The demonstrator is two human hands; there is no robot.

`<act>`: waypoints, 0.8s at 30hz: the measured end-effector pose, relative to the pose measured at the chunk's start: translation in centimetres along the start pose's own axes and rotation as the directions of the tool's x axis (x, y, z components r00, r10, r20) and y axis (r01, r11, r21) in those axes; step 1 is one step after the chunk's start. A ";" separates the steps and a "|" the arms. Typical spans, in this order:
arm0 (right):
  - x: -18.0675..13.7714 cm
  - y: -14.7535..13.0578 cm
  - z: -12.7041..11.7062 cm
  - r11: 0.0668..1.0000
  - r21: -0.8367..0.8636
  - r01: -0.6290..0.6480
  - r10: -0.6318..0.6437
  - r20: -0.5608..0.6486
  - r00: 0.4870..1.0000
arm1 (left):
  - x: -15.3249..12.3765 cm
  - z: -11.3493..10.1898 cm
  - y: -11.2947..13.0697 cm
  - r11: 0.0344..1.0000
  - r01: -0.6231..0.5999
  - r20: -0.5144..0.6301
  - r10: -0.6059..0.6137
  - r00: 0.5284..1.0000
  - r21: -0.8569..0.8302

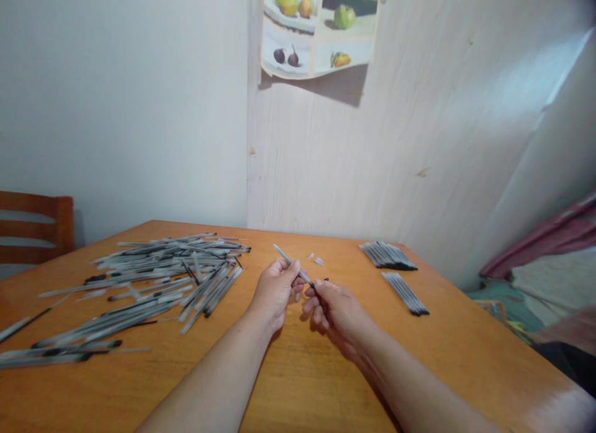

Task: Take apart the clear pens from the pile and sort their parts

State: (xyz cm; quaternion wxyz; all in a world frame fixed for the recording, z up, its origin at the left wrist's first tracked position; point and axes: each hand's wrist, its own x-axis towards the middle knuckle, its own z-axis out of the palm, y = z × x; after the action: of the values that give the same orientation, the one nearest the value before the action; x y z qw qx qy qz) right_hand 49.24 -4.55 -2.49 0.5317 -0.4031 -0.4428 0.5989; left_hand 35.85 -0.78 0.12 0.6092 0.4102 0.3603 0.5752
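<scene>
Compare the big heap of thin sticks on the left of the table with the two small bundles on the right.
The left heap is large and spread wide; the right bundles are small and compact. The heap's sticks lie crossed at many angles; the bundles' sticks lie parallel, side by side. The heap sits left of both hands, the bundles right of them. Both hold the same thin grey sticks with dark ends, lying flat on the wooden table.

I pinch a thin grey stick (292, 263) between my left hand (275, 291) and my right hand (333, 309) above the table (298, 383). A loose heap of sticks (153, 284) covers its left side; two neat bundles (395, 271) lie near its right edge.
</scene>
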 end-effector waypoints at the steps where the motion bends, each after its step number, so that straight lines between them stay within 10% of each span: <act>1: 0.0 0.0 0.0 1.000 -0.002 0.015 -0.015 -0.001 1.000 | 0.0 0.0 0.0 1.000 0.000 -0.001 0.000 1.000 -0.001; 24: 0.1 -0.1 0.0 0.997 0.061 0.050 -0.051 0.002 0.999 | 0.1 0.1 -0.2 0.998 0.031 -0.014 -0.031 0.999 -0.048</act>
State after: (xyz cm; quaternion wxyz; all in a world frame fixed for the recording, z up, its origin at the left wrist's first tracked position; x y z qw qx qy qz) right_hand 49.29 -4.49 -2.45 0.5580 -0.3745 -0.4354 0.5990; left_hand 35.99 -0.73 -0.03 0.6250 0.3856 0.3573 0.5771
